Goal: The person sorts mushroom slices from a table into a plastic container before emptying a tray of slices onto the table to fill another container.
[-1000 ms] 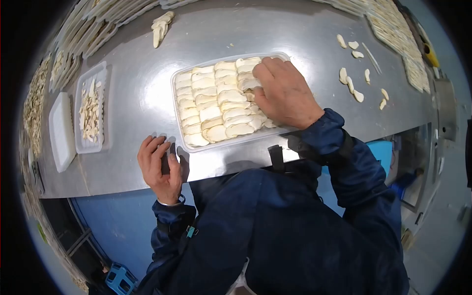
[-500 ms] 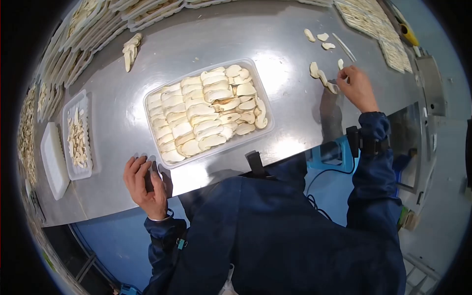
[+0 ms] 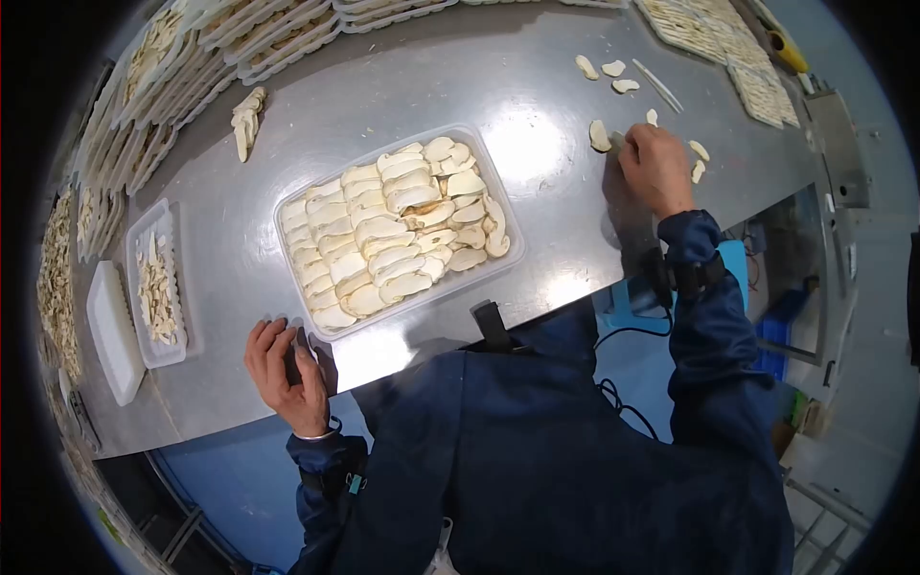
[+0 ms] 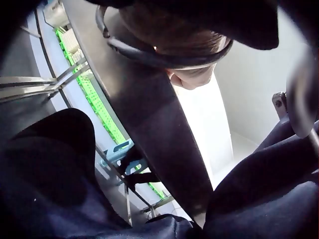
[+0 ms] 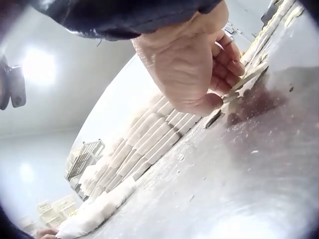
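My right hand (image 3: 656,171) is over the loose mushroom slices at the table's right, with curled fingertips low on the metal. Its thumb and fingers pinch a pale mushroom slice (image 5: 249,79) in the right wrist view; the palm hides part of it. Beside the fingertips lies another mushroom slice (image 3: 600,136). A clear plastic tray (image 3: 519,251) holds overlapping rows of mushroom slices (image 3: 369,230) in the middle. My left hand (image 3: 287,376) rests loosely curled at the table's front edge, by the tray's near left corner, holding nothing.
Several more slices (image 3: 625,85) and a thin white stick (image 3: 658,86) lie back right. To the left stand a tray of small pieces (image 3: 182,350) and a white foam tray (image 3: 113,335). A slice pile (image 3: 247,125) lies back left, before stacked filled trays (image 3: 287,38).
My right hand has moved from the tray's right side out to the loose slices, then slightly left among them to a slice. My left hand stays in place; the head view has shifted.
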A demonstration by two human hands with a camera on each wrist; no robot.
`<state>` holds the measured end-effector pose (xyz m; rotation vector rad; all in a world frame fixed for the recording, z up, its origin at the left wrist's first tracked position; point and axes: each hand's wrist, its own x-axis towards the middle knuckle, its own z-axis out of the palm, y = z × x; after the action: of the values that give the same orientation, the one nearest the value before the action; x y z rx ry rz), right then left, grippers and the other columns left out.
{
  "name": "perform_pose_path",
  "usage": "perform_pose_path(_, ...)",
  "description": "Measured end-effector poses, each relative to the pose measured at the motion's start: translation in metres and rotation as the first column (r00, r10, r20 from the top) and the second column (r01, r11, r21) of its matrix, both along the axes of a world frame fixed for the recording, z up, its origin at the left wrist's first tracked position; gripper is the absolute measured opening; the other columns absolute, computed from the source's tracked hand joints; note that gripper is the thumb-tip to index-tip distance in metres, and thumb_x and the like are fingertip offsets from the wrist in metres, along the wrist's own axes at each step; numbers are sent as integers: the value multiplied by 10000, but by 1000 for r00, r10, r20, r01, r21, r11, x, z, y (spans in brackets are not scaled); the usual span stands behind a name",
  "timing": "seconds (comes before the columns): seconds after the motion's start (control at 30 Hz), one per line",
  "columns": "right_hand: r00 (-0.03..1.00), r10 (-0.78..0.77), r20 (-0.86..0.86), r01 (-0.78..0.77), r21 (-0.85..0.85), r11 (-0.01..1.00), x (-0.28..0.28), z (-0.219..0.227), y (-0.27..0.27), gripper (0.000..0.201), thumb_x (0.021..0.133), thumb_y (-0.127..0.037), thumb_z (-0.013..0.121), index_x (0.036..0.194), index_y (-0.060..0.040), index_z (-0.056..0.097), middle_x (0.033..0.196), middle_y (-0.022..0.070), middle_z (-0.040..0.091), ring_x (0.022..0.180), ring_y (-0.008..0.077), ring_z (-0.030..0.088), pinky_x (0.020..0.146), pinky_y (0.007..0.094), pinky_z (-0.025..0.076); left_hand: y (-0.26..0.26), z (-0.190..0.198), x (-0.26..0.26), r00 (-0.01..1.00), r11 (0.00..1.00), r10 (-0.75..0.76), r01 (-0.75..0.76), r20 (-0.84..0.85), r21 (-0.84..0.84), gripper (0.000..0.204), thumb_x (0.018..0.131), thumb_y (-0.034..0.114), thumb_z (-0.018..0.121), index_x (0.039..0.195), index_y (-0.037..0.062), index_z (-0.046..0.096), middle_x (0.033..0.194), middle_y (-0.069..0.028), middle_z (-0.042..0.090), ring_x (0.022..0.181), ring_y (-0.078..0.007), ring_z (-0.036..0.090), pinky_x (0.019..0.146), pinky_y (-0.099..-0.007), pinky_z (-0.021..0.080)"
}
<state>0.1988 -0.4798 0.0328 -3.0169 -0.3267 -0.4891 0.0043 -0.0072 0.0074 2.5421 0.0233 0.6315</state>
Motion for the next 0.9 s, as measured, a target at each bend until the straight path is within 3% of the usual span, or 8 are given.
perform_pose_path(0.1,983,-130,-126,159,253,954,-1,4,1,151,838,-120,626,917,4,659,772,145,677,710,340,646,688,432,501,1,0,0,1000,1000,-2,2,2,1,216,848,7,592,1047,-6,675,1178,-150,661,1237,-387,530,1048,-475,412)
perform_pose_path(0.2,969,-30,-247,169,566,807,-5,5,10,217,856,-102,605,1045,-11,659,759,129,677,682,277,652,653,384,499,1,-1,0,1000,1000,-8,8,6,-4,216,850,3,593,1050,-4,675,1179,-149,662,1238,-388,531,1048,-474,412)
perform_pose_path(0.3,932,8,-361,236,623,746,-12,9,30,282,855,-94,610,1124,-15,636,729,111,652,661,226,628,649,350,491,0,0,-1,1000,1000,-1,1,9,-5,218,851,2,593,1052,-2,676,1177,-149,664,1236,-388,533,1048,-472,413)
perform_pose_path(0.47,890,-15,-456,212,384,899,-30,30,58,278,866,-164,600,1107,-37,655,730,152,678,678,344,663,678,446,513,2,-1,-1,1000,1000,4,-4,7,8,217,849,6,595,1050,0,678,1172,-147,667,1230,-388,538,1046,-473,414)
perform_pose_path(0.57,953,-100,-287,142,128,982,-31,34,49,242,862,-107,591,1079,-22,657,833,149,678,791,348,658,730,436,517,1,0,-1,1000,1000,0,0,10,7,215,847,6,597,1047,0,678,1169,-146,668,1227,-386,539,1045,-470,415)
perform_pose_path(0.67,923,373,-97,-351,190,917,-31,33,46,238,847,-63,590,1071,-14,653,984,148,651,940,345,622,799,425,509,2,0,-1,1000,1000,-8,8,19,6,220,846,7,598,1050,-1,678,1165,-146,669,1224,-384,540,1045,-469,415)
perform_pose_path(0.77,898,411,-155,-398,108,911,-28,18,46,213,829,-42,592,1035,-19,639,1042,151,601,1010,335,577,821,429,489,1,0,-1,1000,1000,2,-2,19,0,216,845,14,598,1044,0,682,1160,-146,669,1222,-382,541,1043,-470,415)
perform_pose_path(0.9,923,323,-210,-301,128,945,-28,16,43,168,821,-85,621,974,-16,607,947,154,584,893,354,579,774,463,473,0,3,0,1000,1000,2,-2,13,-7,211,856,25,595,1045,-2,684,1164,-146,668,1227,-376,541,1047,-467,411)
